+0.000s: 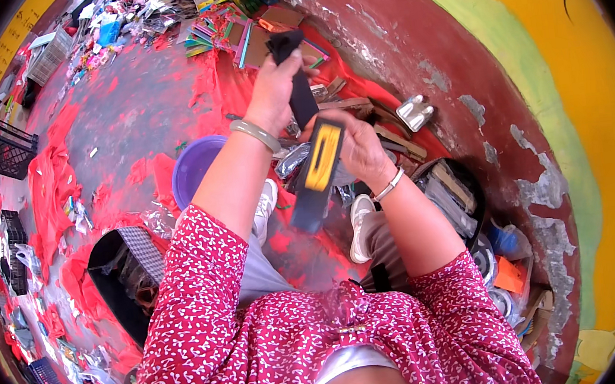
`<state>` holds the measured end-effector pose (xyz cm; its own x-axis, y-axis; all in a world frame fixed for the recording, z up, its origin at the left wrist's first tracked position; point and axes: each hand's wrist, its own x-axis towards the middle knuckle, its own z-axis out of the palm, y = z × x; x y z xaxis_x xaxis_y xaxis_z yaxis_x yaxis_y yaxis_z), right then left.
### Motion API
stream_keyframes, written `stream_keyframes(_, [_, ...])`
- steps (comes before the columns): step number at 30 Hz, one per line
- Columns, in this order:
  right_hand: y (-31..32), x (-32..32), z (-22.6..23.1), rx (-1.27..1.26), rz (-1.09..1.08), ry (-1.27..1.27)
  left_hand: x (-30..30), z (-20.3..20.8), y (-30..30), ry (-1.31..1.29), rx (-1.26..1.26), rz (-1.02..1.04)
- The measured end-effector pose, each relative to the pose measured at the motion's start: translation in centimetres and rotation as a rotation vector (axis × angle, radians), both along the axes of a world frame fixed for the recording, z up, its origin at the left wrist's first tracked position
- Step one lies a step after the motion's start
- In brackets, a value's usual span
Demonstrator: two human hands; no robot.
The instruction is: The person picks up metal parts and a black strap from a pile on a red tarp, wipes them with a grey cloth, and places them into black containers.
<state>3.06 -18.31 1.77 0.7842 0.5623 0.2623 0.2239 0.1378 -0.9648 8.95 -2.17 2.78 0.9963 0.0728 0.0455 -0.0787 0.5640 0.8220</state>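
My left hand point(278, 90), up and ahead, has its fingers closed round a long dark strip point(303, 102), which looks like folded cloth or a soft sleeve. The strip runs down toward my right hand point(363, 149). That hand grips the top of a flat black piece with a yellow panel point(323, 162), whose lower end is blurred. Whether the strip and the yellow-panelled piece are one item I cannot tell. Below my hands, between my shoes, lie loose packets and brown pieces point(388, 138), partly hidden by my arms.
A purple basin point(184, 176) stands left of my left forearm. Black containers with goods are at my left point(119, 287) and right point(476, 189). A peeling red wall point(475, 77) curves along the right. A heap of coloured goods point(231, 31) lies ahead; crates point(11, 150) line the left.
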Motion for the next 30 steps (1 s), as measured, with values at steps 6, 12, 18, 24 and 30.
stream_keyframes(6, [0.1, 0.3, 2.1, -0.038, -0.255, 0.331, -2.3, 0.2, -3.7, 0.147, -0.079, -0.229])
stream_keyframes(12, [-1.2, 0.4, 3.0, -0.096, -0.309, 0.565, -2.7, 0.4, -4.2, 0.274, -0.343, -0.375])
stream_keyframes(18, [-1.0, 0.7, 2.9, -0.120, -0.286, 0.622, -2.4, -0.2, -4.2, 0.262, -0.388, -0.299])
stream_keyframes(24, [-1.4, 1.2, 1.6, -0.033, -0.250, 0.655, -2.6, 0.5, -4.5, 0.270, -0.383, -0.283])
stream_keyframes(30, [-1.4, 1.6, 1.4, -0.099, -0.174, 0.649, -2.1, -1.4, -4.4, 0.170, -0.105, -0.201])
